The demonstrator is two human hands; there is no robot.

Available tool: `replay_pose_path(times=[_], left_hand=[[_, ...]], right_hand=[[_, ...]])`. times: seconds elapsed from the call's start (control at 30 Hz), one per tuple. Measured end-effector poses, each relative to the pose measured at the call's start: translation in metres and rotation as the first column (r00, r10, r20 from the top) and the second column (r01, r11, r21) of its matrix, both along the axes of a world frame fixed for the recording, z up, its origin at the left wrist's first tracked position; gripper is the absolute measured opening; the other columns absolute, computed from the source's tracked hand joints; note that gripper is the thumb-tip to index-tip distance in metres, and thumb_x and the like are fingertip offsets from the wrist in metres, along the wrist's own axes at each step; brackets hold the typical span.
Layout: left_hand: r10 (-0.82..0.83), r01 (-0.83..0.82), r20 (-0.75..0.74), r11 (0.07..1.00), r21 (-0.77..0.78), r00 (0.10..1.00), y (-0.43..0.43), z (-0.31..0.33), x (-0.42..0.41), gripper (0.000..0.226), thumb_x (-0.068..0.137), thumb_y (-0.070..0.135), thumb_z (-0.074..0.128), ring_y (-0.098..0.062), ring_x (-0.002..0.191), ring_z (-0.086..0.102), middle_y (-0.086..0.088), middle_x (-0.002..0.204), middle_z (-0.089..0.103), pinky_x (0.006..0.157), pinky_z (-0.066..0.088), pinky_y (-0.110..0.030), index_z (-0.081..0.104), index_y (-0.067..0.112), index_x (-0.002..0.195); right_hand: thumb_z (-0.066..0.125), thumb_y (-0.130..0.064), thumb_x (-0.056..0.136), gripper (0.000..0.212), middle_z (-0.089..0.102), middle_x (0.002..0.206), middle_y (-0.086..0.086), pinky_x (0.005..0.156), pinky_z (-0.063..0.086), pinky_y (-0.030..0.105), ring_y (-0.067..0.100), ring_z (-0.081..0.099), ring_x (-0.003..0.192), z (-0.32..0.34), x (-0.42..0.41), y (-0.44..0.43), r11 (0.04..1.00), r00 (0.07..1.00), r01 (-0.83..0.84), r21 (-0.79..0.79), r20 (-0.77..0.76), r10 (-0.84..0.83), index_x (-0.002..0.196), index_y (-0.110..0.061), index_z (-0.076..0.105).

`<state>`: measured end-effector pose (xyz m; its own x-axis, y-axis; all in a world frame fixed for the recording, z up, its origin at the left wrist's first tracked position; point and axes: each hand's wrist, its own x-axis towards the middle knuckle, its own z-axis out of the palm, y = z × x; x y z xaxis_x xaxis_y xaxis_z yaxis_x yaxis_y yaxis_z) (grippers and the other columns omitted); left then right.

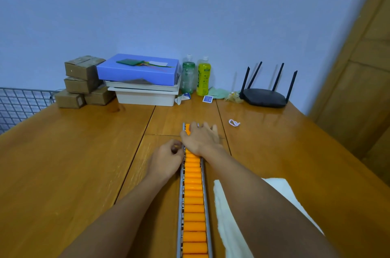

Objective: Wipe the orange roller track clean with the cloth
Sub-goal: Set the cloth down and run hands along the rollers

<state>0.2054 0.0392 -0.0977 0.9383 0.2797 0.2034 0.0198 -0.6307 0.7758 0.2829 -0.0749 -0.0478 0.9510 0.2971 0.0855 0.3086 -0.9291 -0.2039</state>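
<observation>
We see bright orange rollers in a grey metal roller track (193,205) on a honey-brown wooden table (73,152), a white cloth (223,215) beside it. Behind stand a blue-lidded box (137,72), brown cartons (82,80), green and yellow bottles (203,76), and a black router (263,97) against a pale blue wall (190,4).

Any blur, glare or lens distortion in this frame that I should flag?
Head view: motion blur softens the left hand and right hand at the far end of the orange roller track; soft glare streaks the table near the router; wide-angle distortion tilts the door frame at right.
</observation>
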Motion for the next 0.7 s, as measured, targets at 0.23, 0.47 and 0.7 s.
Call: replay_pose_path(times=[0.23,0.47,0.7], left_hand=[[-0.003,0.004,0.006,0.999,-0.033,1.000,-0.001,0.004,-0.005,0.025,0.098,0.033,0.058,-0.010,0.074,0.068,0.010,0.085,0.071,0.069,0.058,-0.041,0.066,0.028,0.121],[-0.041,0.040,-0.007,0.995,-0.088,0.999,-0.001,0.007,-0.016,0.025,0.099,0.025,0.059,-0.010,0.090,0.067,0.005,0.100,0.074,0.072,0.054,-0.030,0.071,0.020,0.120],[0.012,-0.011,0.012,0.998,-0.059,1.000,-0.012,0.013,-0.040,0.015,0.097,0.019,0.061,-0.011,0.075,0.064,0.003,0.083,0.071,0.065,0.050,-0.034,0.072,0.019,0.106]], right_hand=[[0.020,-0.057,0.099,0.062,0.062,0.125,0.008,0.105,0.025,0.047,0.022,0.042,0.126,0.003,-0.021,-0.010,1.000,1.000,-0.008,-0.025,-0.016,0.008,0.135,-0.018,0.053],[0.020,-0.057,0.098,0.064,0.061,0.129,0.009,0.111,0.023,0.051,0.024,0.043,0.128,0.004,-0.047,-0.017,0.999,1.000,-0.011,-0.032,-0.018,0.011,0.137,-0.018,0.052],[0.022,-0.056,0.099,0.060,0.063,0.124,0.008,0.107,0.024,0.049,0.024,0.046,0.124,0.003,-0.067,-0.020,1.000,1.000,-0.003,-0.026,-0.014,0.002,0.134,-0.019,0.052]])
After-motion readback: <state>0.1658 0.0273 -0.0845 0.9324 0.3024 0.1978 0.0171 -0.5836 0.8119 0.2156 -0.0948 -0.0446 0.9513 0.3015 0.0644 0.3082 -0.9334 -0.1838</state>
